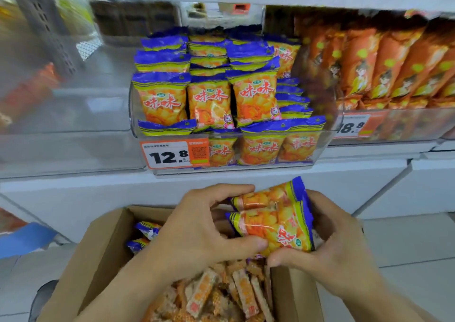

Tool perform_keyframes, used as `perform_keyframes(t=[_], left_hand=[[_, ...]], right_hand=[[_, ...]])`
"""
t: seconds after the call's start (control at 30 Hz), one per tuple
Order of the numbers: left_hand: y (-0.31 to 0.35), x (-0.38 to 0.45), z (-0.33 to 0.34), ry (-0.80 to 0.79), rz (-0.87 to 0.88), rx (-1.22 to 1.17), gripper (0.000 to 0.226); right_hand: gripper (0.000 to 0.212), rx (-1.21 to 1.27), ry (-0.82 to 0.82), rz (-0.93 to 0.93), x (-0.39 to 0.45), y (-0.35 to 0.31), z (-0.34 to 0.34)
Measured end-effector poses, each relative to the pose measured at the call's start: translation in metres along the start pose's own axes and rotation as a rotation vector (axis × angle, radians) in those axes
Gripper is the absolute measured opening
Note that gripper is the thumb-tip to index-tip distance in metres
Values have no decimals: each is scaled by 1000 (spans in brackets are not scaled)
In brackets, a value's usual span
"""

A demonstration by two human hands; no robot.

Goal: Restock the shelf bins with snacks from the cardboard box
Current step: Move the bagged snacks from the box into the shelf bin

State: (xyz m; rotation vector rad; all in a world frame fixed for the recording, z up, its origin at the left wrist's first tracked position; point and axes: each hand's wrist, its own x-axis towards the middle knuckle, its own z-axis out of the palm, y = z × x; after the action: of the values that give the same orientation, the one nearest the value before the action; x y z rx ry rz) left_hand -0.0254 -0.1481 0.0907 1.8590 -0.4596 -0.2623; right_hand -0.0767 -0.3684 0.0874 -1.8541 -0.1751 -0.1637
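Head camera puts both of my hands at about six o'clock, above the open cardboard box [103,243]. My left hand [197,225] has its fingers curled over the top of a stack of two yellow-and-blue snack packets [270,223], with the thumb pressed against the lower packet's front edge. My right hand [330,238] wraps round the stack from the three o'clock side, thumb tucked under its lower edge — so both hands grip the same packets, held just above the box.

Inside the box, at its nine o'clock side, I can see more blue-edged packets [145,235]; toward six o'clock lies a heap of pale wafer-style bars [221,294] in clear wrappers.

At twelve o'clock from the hands stands the clear shelf bin [320,149], filled with the same yellow-and-blue packets [211,102] — some upright in rows, others stacked behind and on top. An orange price tag [174,154] reading 12.8 sits on the bin's front at its lower left. At two o'clock a neighbouring bin holds orange packets [384,61] leaning in a row, with another price tag [354,126] in front. At ten o'clock a further clear bin [61,115] is too blurred for me to tell its contents
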Motion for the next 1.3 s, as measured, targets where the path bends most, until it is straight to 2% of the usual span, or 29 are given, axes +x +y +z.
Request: perform_keyframes(t=[0.07,0.13,0.23,0.3,0.4,0.47,0.57,0.67,0.8,0.93,1.1,1.2,1.3], left_hand=[[19,8,-3,21,132,53,73],[38,18,-8,40,250,206,75],[57,58,-22,35,256,331,81],[67,84,-30,152,188,329,79],[85,91,-24,337,440,542,65],[86,104,-28,379,409,764,70],[73,137,-28,345,230,968,79],[48,143,-21,384,239,1085,74],[43,149,-18,422,288,1088,70],[41,149,-17,430,285,1106,70],[40,152,-18,424,289,1119,70],[37,153,-18,427,304,1128,68],[36,153,-17,431,308,1133,68]], right_hand=[[66,-34,74,-126,10,-16,-7],[66,-68,143,-220,24,-31,-18],[67,-160,215,-367,49,-44,-42],[71,-242,298,-454,69,-48,-58],[72,-394,375,-531,102,-56,-83],[72,-494,353,-496,123,-66,-95],[75,-679,214,-399,159,-74,-108],[75,-845,99,-347,192,-71,-112],[80,-932,13,-214,228,-73,-107],[84,-1012,-81,-168,254,-89,-101],[95,-901,-125,18,268,-81,-99],[85,-781,-92,53,276,-68,-102],[79,-799,-87,28,280,-62,-99]])
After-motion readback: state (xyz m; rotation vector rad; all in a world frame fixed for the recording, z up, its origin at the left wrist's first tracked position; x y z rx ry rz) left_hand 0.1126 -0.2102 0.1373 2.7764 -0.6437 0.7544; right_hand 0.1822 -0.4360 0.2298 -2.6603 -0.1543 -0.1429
